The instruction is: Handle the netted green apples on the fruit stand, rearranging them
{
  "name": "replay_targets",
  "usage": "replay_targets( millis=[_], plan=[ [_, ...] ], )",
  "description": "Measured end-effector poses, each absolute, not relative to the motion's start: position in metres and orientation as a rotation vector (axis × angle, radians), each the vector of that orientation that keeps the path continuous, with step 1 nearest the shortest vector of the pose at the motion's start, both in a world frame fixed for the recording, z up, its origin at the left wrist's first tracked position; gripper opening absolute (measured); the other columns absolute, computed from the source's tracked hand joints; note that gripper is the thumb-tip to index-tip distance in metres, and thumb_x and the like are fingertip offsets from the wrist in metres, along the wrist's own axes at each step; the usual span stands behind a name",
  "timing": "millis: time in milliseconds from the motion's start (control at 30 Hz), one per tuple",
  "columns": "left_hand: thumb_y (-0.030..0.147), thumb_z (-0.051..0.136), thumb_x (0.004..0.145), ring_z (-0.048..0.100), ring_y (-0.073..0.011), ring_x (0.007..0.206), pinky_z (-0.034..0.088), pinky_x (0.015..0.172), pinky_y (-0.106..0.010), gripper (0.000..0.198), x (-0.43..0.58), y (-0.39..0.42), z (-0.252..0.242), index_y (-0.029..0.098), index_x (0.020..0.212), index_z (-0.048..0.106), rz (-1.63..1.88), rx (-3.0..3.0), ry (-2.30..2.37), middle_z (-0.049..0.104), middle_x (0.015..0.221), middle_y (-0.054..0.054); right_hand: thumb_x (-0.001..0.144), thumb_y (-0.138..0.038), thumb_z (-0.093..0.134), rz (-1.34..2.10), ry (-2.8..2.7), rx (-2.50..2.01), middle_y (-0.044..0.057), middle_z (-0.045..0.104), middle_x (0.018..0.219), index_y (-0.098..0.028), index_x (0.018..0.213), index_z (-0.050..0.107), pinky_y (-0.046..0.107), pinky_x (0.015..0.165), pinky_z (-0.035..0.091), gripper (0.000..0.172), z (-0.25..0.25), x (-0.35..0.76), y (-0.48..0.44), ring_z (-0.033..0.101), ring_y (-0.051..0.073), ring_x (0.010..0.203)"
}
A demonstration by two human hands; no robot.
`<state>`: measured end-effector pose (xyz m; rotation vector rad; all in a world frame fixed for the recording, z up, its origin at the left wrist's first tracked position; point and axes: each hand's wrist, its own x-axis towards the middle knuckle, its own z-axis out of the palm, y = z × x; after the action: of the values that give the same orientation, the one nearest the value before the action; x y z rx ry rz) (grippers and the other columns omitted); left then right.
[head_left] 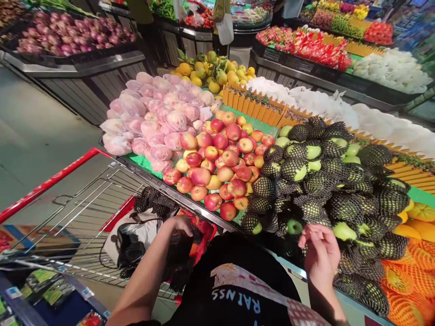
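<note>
My left hand [181, 224] reaches over the shopping cart [73, 194] at the stand's front edge. Its fingers point downward, loosely stretched, and I see nothing in them. Below it lie black foam nets [154, 201] and a red and orange netted heap [202, 233]. My right hand [320, 251] is raised palm up at the front of the green fruit in black foam nets [326, 172]. Its fingers are curled in toward the thumb, with nothing visible between them. Just left of these fingers sits an unwrapped green apple [294, 226].
Red-yellow apples [220, 156] fill the middle of the stand, beside wrapped pink fruit [159, 113]. Orange netted fruit [404, 271] lies at right. A pale bag [118, 233] is in the cart. Onions [74, 34] and yellow citrus [214, 72] are farther back, with people behind.
</note>
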<state>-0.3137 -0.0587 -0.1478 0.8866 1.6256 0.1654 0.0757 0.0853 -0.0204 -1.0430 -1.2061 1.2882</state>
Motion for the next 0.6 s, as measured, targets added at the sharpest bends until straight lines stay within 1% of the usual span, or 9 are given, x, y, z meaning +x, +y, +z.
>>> replay_targets(
  millis=[67, 133, 200, 267, 300, 367, 467, 533, 600],
  plan=[
    [0.031, 0.09, 0.064, 0.063, -0.017, 0.063, 0.052, 0.065, -0.028, 0.027, -0.309, -0.048, -0.115, 0.013, 0.063, 0.07, 0.22, 0.994, 1.522, 0.068, 0.062, 0.0, 0.09, -0.034, 0.071, 1.37, -1.302, -1.081, -0.003, 0.065, 0.073, -0.022, 0.098, 0.07, 0.026, 0.056, 0.045, 0.015, -0.02, 0.072, 0.082, 0.057, 0.011, 0.054],
    [0.034, 0.082, 0.077, 0.067, -0.0171, 0.08, 0.053, 0.078, -0.027, 0.019, -0.291, -0.034, -0.073, 0.017, 0.075, 0.075, 0.442, 1.169, 1.474, 0.075, 0.082, -0.003, 0.093, -0.041, 0.067, 1.525, -1.459, -1.104, -0.001, 0.067, 0.072, -0.022, 0.097, 0.072, 0.027, 0.059, 0.046, 0.02, -0.022, 0.065, 0.078, 0.059, 0.013, 0.058],
    [0.031, 0.076, 0.086, 0.068, -0.0177, 0.08, 0.053, 0.076, -0.029, 0.016, -0.262, -0.017, -0.029, 0.017, 0.077, 0.077, 1.085, 1.541, 1.414, 0.074, 0.085, -0.007, 0.096, -0.052, 0.059, 1.771, -1.556, -1.092, 0.005, 0.072, 0.082, -0.02, 0.099, 0.075, 0.029, 0.062, 0.048, 0.036, -0.024, 0.056, 0.074, 0.065, 0.017, 0.068],
    [0.023, 0.078, 0.085, 0.067, -0.0156, 0.074, 0.054, 0.073, -0.029, 0.007, -0.229, -0.001, 0.007, 0.019, 0.079, 0.077, 1.507, 1.824, 1.205, 0.073, 0.078, -0.004, 0.098, -0.062, 0.048, 2.017, -1.513, -1.024, 0.01, 0.076, 0.097, -0.019, 0.103, 0.076, 0.032, 0.066, 0.051, 0.052, -0.026, 0.049, 0.072, 0.069, 0.022, 0.08],
    [0.021, 0.077, 0.086, 0.068, -0.0154, 0.074, 0.054, 0.074, -0.029, 0.004, -0.213, 0.005, 0.02, 0.019, 0.082, 0.076, 1.564, 1.906, 1.077, 0.073, 0.077, -0.003, 0.098, -0.065, 0.045, 2.099, -1.441, -0.979, 0.011, 0.076, 0.101, -0.019, 0.105, 0.076, 0.034, 0.069, 0.052, 0.056, -0.027, 0.047, 0.071, 0.07, 0.024, 0.084],
    [0.019, 0.076, 0.086, 0.068, -0.0154, 0.076, 0.055, 0.073, -0.029, 0.005, -0.186, 0.015, 0.033, 0.019, 0.082, 0.074, 1.529, 2.013, 0.962, 0.072, 0.077, -0.003, 0.095, -0.065, 0.052, 2.142, -1.244, -0.92, 0.009, 0.075, 0.096, -0.021, 0.101, 0.076, 0.035, 0.07, 0.053, 0.05, -0.025, 0.045, 0.071, 0.069, 0.024, 0.083],
    [0.022, 0.076, 0.086, 0.064, -0.0148, 0.072, 0.051, 0.067, -0.027, 0.017, -0.161, 0.024, 0.03, 0.017, 0.072, 0.067, 1.414, 2.113, 0.978, 0.067, 0.072, -0.002, 0.081, -0.055, 0.077, 1.98, -0.94, -0.984, 0.001, 0.069, 0.079, -0.024, 0.089, 0.073, 0.03, 0.059, 0.052, 0.032, -0.018, 0.052, 0.073, 0.061, 0.018, 0.066],
    [0.022, 0.075, 0.088, 0.063, -0.014, 0.071, 0.05, 0.066, -0.027, 0.02, -0.154, 0.027, 0.02, 0.017, 0.071, 0.065, 1.356, 2.124, 0.949, 0.067, 0.072, -0.002, 0.072, -0.049, 0.087, 1.837, -0.818, -1.057, -0.003, 0.062, 0.069, -0.024, 0.086, 0.073, 0.025, 0.052, 0.049, 0.033, -0.013, 0.062, 0.076, 0.053, 0.012, 0.055],
    [0.018, 0.073, 0.089, 0.066, -0.0133, 0.074, 0.05, 0.069, -0.024, 0.014, -0.153, 0.029, 0.009, 0.018, 0.077, 0.067, 1.298, 2.073, 0.923, 0.069, 0.078, -0.002, 0.069, -0.047, 0.09, 1.727, -0.768, -1.105, -0.005, 0.057, 0.064, -0.022, 0.084, 0.073, 0.021, 0.05, 0.047, 0.034, -0.013, 0.075, 0.077, 0.046, 0.008, 0.05]
  ],
)
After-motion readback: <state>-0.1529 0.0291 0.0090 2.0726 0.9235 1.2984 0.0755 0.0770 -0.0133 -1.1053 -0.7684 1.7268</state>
